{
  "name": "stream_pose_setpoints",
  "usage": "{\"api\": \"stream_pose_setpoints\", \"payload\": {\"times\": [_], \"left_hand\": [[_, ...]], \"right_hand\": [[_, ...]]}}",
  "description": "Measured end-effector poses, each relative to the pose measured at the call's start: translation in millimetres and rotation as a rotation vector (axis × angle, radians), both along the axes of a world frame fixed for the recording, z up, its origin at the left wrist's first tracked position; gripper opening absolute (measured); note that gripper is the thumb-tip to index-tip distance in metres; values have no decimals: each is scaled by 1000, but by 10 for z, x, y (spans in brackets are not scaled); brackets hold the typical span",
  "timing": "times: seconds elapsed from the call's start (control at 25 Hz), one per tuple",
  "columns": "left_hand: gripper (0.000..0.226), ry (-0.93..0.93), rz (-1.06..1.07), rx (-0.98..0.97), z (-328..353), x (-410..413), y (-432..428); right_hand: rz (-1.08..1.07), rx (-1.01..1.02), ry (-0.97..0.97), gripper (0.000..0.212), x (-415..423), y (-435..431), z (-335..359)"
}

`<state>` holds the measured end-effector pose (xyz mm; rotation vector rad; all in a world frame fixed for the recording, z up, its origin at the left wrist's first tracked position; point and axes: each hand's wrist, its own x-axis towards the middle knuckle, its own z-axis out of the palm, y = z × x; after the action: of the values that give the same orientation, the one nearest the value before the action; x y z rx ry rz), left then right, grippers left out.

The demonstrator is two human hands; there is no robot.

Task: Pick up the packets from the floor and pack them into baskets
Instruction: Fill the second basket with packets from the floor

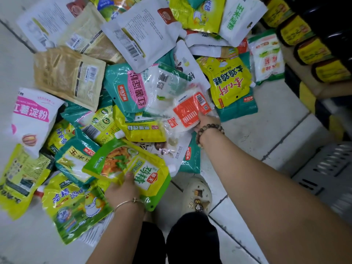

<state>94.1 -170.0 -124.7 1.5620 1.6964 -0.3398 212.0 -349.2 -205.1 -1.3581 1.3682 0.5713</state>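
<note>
Several food packets lie heaped on the pale tiled floor [266,121]. My left hand [122,189] grips the near edge of a green and yellow spouted pouch [123,164], thumb on top, and the pouch is tilted up off the heap. My right hand [206,121] pinches the corner of a clear packet with an orange label [188,111] in the middle of the heap. A grey slatted basket [327,168] stands at the right edge, apart from both hands.
A shelf with dark bottles with yellow labels [312,50] runs along the upper right. My shoe [199,195] stands on the tile just beside the heap. Brown paper pouches [70,77] and white packets [144,31] fill the far side.
</note>
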Motion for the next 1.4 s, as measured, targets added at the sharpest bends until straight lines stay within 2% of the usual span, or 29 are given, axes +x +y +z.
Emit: {"api": "stream_pose_setpoints", "payload": {"times": [0.12,0.28,0.36,0.48,0.56,0.64,0.8,1.12,1.28,1.4], "left_hand": [[33,-71,6,0,354,-33,-84],[20,-147,-62,-77,806,-17,-292],[25,-183,-182,-100,1019,15,-406],[24,-263,-381,-129,1327,56,-541],[22,-284,-496,-158,1493,48,-626],[18,-298,-552,-226,1627,32,-702],[29,-320,-595,-361,1960,-20,-1045],[23,-449,-829,-591,2455,-299,-2176],[17,-532,-1010,-572,2630,-568,-2800],[22,-564,-1190,-535,2651,-789,-3249]], "right_hand": [[0,-101,-48,18,-81,-104,390],[34,-194,-173,17,-298,-332,1034],[34,-236,-241,10,-416,-483,1349],[-28,-339,-324,26,-592,-733,1815],[-54,-378,-366,25,-749,-953,2098],[-54,-401,-401,25,-925,-1163,2348],[-102,-431,-442,17,-1373,-1564,2751],[-361,-529,-589,31,-2274,-2720,3302],[-409,-627,-576,32,-2797,-3386,3431],[-401,-732,-540,36,-3173,-3799,3352]]}}
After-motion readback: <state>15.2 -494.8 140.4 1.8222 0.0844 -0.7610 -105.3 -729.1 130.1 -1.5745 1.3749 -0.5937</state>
